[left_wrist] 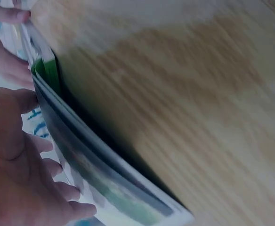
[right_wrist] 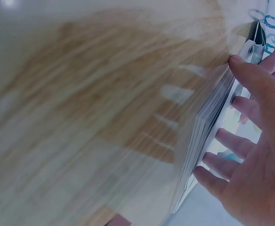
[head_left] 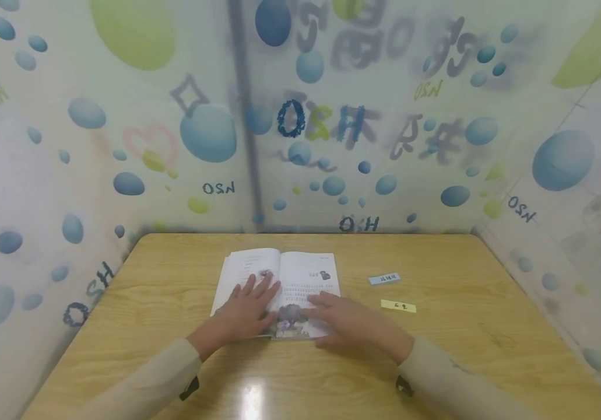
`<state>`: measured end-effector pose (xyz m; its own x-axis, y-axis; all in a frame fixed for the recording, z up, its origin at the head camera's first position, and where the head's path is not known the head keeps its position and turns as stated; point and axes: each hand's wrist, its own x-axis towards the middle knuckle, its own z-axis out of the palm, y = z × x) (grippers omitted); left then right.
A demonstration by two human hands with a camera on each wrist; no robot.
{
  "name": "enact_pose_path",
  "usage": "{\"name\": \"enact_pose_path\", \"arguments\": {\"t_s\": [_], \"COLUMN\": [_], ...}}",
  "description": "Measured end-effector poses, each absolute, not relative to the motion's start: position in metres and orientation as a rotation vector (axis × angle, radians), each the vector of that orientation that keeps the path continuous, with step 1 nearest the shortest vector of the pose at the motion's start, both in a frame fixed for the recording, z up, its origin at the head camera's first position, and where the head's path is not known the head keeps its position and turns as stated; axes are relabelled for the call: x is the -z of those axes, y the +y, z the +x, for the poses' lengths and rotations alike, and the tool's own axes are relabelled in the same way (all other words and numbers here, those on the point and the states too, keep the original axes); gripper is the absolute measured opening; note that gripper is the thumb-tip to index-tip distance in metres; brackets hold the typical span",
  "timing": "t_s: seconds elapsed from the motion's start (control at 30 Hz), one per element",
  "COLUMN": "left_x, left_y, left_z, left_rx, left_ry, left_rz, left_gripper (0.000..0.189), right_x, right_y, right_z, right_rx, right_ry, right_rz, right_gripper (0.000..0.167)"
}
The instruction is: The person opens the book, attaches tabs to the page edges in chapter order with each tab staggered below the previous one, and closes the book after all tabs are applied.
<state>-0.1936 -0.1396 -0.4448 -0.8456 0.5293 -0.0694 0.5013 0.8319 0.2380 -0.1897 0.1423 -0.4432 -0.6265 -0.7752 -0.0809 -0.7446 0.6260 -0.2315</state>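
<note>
An open book [head_left: 308,268] lies on the wooden table with printed text and a tree picture on its right page. My left hand [head_left: 250,306] rests on the left page, fingers spread and fairly straight, pointing toward the far edge. Over the lower right page is my right hand [head_left: 350,319], its fingers stretched toward the middle of the book and its thumb near the bottom edge. In the left wrist view the left hand [left_wrist: 24,165] lies along the page edges. The right wrist view shows the right hand [right_wrist: 255,127] with extended fingers against the book [right_wrist: 198,136].
To the right of the book lie a blue paper strip [head_left: 384,279] and a yellow paper strip [head_left: 398,306], both with dark writing. The wooden table [head_left: 463,350] meets walls [head_left: 300,169] printed with blue and green bubbles on three sides.
</note>
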Motion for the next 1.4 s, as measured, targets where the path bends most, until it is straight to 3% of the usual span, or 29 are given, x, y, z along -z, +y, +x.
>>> {"name": "enact_pose_path", "arguments": {"t_s": [0.63,0.93,1.4], "left_x": [0.448,0.451,0.451], "left_y": [-0.124,-0.116,-0.095], "left_z": [-0.195,-0.220,-0.250], "left_rx": [-0.250,-0.194,-0.302], "left_ry": [2.840,2.871,2.874], "left_rz": [0.709,0.672,0.404], "left_gripper": [0.070,0.072,0.076], "right_x": [0.447,0.449,0.443], "right_y": [0.137,0.145,0.147], "right_z": [-0.191,-0.189,-0.185], "right_rx": [0.253,0.238,0.264], "right_ry": [2.678,2.651,2.633], "right_rz": [-1.279,-1.252,-1.257], "right_gripper": [0.071,0.069,0.065]}}
